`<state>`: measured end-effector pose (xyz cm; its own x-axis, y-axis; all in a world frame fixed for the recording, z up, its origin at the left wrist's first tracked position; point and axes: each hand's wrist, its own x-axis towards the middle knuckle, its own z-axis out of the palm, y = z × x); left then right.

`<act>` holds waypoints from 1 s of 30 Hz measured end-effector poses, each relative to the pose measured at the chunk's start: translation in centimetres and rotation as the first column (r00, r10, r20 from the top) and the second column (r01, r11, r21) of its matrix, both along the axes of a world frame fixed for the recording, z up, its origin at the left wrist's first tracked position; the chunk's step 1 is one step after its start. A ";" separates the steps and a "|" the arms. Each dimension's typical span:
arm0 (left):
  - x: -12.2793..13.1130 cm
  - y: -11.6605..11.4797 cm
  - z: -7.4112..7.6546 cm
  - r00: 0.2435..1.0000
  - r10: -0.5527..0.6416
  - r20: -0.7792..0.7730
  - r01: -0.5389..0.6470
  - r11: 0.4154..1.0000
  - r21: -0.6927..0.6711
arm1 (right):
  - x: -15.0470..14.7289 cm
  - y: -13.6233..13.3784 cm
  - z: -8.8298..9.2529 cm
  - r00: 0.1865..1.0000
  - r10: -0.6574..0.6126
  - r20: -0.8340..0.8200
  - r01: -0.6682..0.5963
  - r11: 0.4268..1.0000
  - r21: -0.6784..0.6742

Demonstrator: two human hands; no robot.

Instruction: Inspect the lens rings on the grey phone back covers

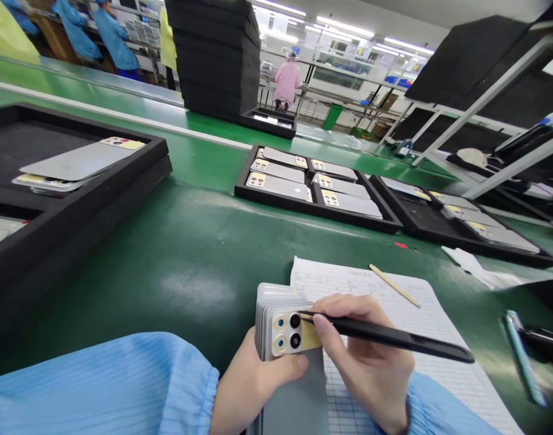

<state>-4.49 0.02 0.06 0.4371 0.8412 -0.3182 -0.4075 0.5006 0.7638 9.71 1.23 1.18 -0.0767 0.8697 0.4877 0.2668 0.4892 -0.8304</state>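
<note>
My left hand is closed around a stack of grey phone back covers, its thumb resting on the front one just below the camera block. That camera block has round lens openings, two with dark rings and two with blue centres, beside a pale yellow film. Between thumb and fingers, my right hand grips black tweezers. The tweezer tips meet the upper dark ring, or hover just over it; I cannot tell which. Beneath both hands lies a printed paper sheet.
Black foam trays with more covers stand across the green table; another tray is at left. A thin wooden stick lies on the paper. Pens are at right. Stacked black trays rise behind. People work farther back.
</note>
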 end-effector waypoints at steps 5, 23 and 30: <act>-0.1 0.1 0.7 0.999 -0.031 -0.029 0.031 0.999 -0.014 | -0.3 -0.2 0.4 0.998 -0.035 -0.048 0.031 0.996 -0.079; -0.3 0.3 0.7 0.995 -0.095 -0.033 0.097 0.994 0.041 | -0.9 0.0 1.0 0.988 -0.081 -0.128 0.053 0.977 -0.207; -0.3 0.3 0.5 0.995 -0.089 -0.051 0.090 0.995 0.030 | -0.9 0.0 0.9 0.993 -0.075 -0.088 0.052 0.971 -0.233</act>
<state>-4.84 0.35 0.58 0.4955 0.8096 -0.3147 -0.3230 0.5081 0.7984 8.82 1.24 2.10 0.0195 0.9607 0.2769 0.2053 0.2672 -0.9415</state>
